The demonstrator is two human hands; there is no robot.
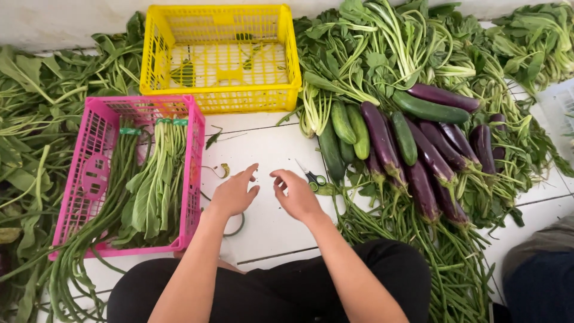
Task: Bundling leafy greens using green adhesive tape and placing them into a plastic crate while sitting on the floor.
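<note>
- Two bare hands hover over the white tiled floor (pixel 269 149) at the centre; we sit cross-legged with greens heaped all around.
- At nine o'clock, the pink plastic crate (pixel 194 167) holds tied bundles of long green beans (pixel 122 173) and leafy stalks (pixel 158 185); these look soft and floppy, so we judge they are best lifted near the band.
- At twelve o'clock stands the yellow plastic crate (pixel 221 98), holding only a few leaf scraps.
- Our left hand (pixel 234 194) is loosely spread, fingers forward, holding nothing we can see.
- Our right hand (pixel 297 194) curls its fingers toward the left one; whether it pinches something small we cannot tell.
- Just at two o'clock of it lie small green-handled scissors (pixel 312 177).
- Farther, at two o'clock, smooth dark cucumbers (pixel 344 122) and glossy purple aubergines (pixel 382 140) rest on leafy greens (pixel 382 54); firm, heavy-looking, probably slippery, best gripped mid-body.
</note>
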